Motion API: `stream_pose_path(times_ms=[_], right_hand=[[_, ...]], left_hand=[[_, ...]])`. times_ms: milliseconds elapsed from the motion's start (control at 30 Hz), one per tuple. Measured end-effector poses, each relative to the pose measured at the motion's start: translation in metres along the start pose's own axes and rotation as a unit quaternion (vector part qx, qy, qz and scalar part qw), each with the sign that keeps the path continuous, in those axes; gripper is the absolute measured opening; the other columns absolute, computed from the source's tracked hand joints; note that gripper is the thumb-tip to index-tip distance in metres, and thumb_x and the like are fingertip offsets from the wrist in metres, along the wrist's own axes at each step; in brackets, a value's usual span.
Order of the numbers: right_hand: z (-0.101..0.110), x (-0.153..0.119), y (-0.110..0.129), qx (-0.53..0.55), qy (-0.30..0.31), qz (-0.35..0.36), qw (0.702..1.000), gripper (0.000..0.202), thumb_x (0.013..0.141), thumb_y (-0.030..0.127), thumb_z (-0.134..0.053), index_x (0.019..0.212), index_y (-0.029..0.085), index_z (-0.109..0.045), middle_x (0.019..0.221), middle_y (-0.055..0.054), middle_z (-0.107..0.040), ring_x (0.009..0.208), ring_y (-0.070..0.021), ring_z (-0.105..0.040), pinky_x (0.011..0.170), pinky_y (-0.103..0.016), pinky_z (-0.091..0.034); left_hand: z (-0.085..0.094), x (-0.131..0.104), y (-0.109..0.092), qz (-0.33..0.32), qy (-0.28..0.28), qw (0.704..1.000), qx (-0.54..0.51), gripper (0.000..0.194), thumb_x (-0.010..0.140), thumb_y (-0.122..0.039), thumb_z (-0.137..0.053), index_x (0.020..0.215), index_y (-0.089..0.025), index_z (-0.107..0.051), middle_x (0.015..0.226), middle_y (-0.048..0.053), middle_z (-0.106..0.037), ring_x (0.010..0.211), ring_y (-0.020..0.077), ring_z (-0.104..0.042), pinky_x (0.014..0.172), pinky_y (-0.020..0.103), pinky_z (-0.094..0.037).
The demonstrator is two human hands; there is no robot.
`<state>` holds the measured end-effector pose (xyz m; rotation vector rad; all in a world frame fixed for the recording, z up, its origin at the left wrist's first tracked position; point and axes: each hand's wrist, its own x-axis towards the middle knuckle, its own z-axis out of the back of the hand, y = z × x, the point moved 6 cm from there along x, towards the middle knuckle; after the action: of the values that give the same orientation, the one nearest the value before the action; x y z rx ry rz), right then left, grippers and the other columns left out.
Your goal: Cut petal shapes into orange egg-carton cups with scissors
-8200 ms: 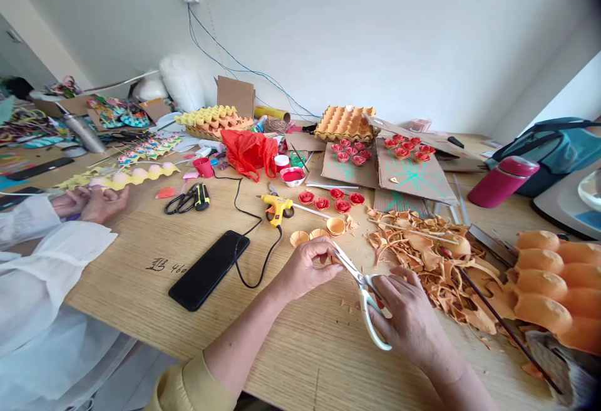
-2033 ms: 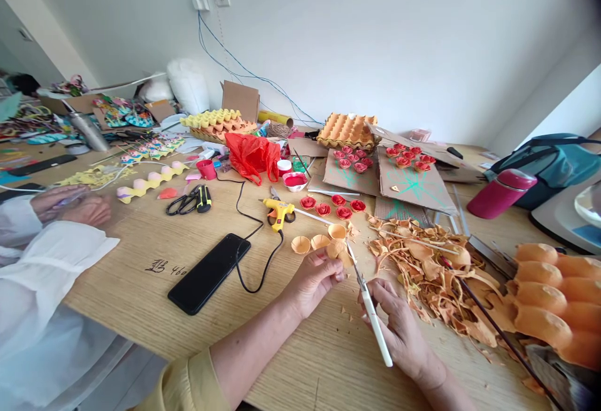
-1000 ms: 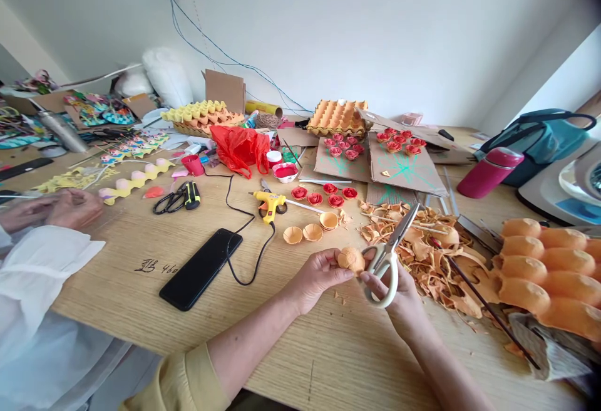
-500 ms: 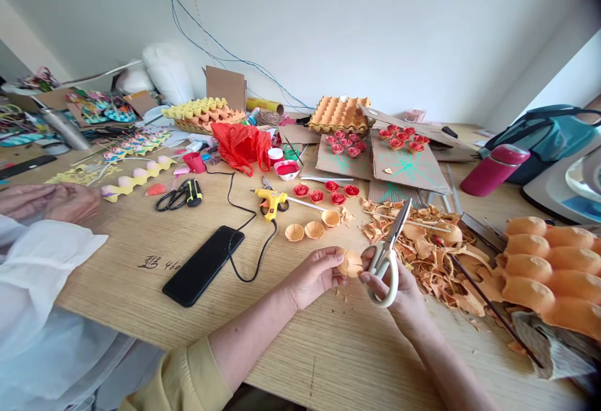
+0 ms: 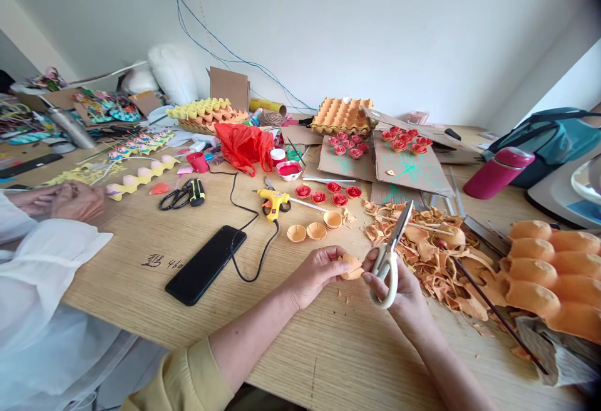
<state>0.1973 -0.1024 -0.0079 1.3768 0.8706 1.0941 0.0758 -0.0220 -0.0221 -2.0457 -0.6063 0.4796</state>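
My left hand pinches an orange egg-carton cup with slits cut in its side. In my right hand are white-handled scissors, blades pointing up and away; its fingertips are close to the cup's right edge, and whether they touch it I cannot tell. Beyond my hands sit three cut orange cups. Past them lie several red paper-pulp roses. A heap of orange carton scraps spreads to the right of the scissors.
A yellow glue gun with a black cord and a black phone lie left of my hands. An orange egg tray and a pink bottle stand at right. A co-worker's hands are at far left.
The cup has turned and tilted in my left fingers, so its slit side shows differently. My right hand keeps the scissors in nearly the same pose. The whole view has shifted slightly.
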Motion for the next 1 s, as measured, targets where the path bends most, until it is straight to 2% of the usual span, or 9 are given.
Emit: stream_pose_path(times_ms=[133,233,333,467,600,767,900,1000], right_hand=[[0.005,-0.001,-0.004,-0.053,-0.009,0.025,0.998,0.03,0.087,0.047,-0.069,0.102,0.024,-0.056,0.087,-0.001,-0.058,0.076,-0.0167,-0.053,0.064,-0.027,-0.045],[0.008,-0.002,-0.01,-0.087,0.0,0.014,0.996,0.029,0.09,0.047,-0.064,0.104,0.023,-0.055,0.087,-0.001,-0.057,0.077,-0.0176,-0.054,0.062,-0.027,-0.042],[0.009,-0.003,-0.012,-0.113,0.007,0.008,0.994,0.028,0.091,0.048,-0.06,0.101,0.023,-0.057,0.088,-0.002,-0.058,0.079,-0.0187,-0.054,0.062,-0.027,-0.042],[0.006,-0.003,-0.007,-0.177,0.024,0.008,0.984,0.025,0.091,0.047,-0.059,0.087,0.022,-0.057,0.083,-0.001,-0.059,0.08,-0.02,-0.053,0.069,-0.03,-0.042],[0.003,-0.001,-0.005,-0.209,0.037,0.011,0.977,0.031,0.09,0.05,-0.058,0.079,0.021,-0.057,0.078,-0.001,-0.057,0.073,-0.0185,-0.05,0.066,-0.031,-0.039],[0.0,-0.001,-0.014,-0.108,0.091,-0.056,0.988,0.046,0.087,0.061,-0.059,0.067,0.02,-0.051,0.06,0.003,-0.045,0.055,-0.0123,-0.038,0.051,-0.026,-0.031],[-0.009,-0.006,-0.017,0.009,0.174,-0.112,0.978,0.05,0.089,0.067,-0.053,0.072,0.02,-0.055,0.055,0.003,-0.05,0.046,-0.0107,-0.042,0.046,-0.024,-0.032],[-0.012,-0.012,-0.017,0.078,0.21,-0.136,0.965,0.05,0.09,0.067,-0.053,0.08,0.019,-0.061,0.052,0.003,-0.051,0.042,-0.0101,-0.043,0.043,-0.022,-0.029]], left_hand=[[0.007,0.0,-0.011,-0.075,-0.068,0.988,0.114,0.027,0.07,-0.036,-0.08,0.075,-0.017,-0.061,0.072,-0.001,-0.058,0.071,0.0129,-0.051,0.074,0.027,-0.039],[0.013,-0.003,-0.02,-0.131,-0.131,0.955,0.232,0.019,0.073,-0.03,-0.078,0.074,-0.018,-0.064,0.072,0.0,-0.06,0.074,0.0147,-0.052,0.076,0.029,-0.039],[0.016,-0.005,-0.025,-0.16,-0.162,0.934,0.274,0.015,0.074,-0.028,-0.076,0.072,-0.018,-0.066,0.072,0.0,-0.061,0.074,0.0154,-0.053,0.076,0.028,-0.039],[0.019,-0.003,-0.022,-0.143,-0.163,0.95,0.225,0.021,0.073,-0.033,-0.078,0.071,-0.018,-0.065,0.069,0.0,-0.059,0.07,0.0139,-0.051,0.071,0.027,-0.038],[0.019,-0.002,-0.021,-0.119,-0.142,0.974,0.133,0.027,0.07,-0.036,-0.082,0.075,-0.017,-0.064,0.071,0.0,-0.062,0.071,0.0135,-0.055,0.073,0.028,-0.041],[0.022,-0.001,-0.019,-0.096,-0.137,0.986,0.018,0.029,0.067,-0.035,-0.085,0.082,-0.016,-0.068,0.078,0.0,-0.066,0.075,0.0117,-0.057,0.078,0.027,-0.041],[0.018,0.001,-0.016,-0.055,-0.08,0.995,-0.033,0.035,0.069,-0.034,-0.083,0.098,-0.016,-0.074,0.088,0.003,-0.069,0.08,0.0124,-0.058,0.079,0.026,-0.041],[0.013,0.001,-0.014,-0.038,-0.034,0.996,-0.07,0.039,0.069,-0.033,-0.082,0.104,-0.016,-0.075,0.092,0.006,-0.071,0.085,0.0155,-0.061,0.082,0.028,-0.043]])
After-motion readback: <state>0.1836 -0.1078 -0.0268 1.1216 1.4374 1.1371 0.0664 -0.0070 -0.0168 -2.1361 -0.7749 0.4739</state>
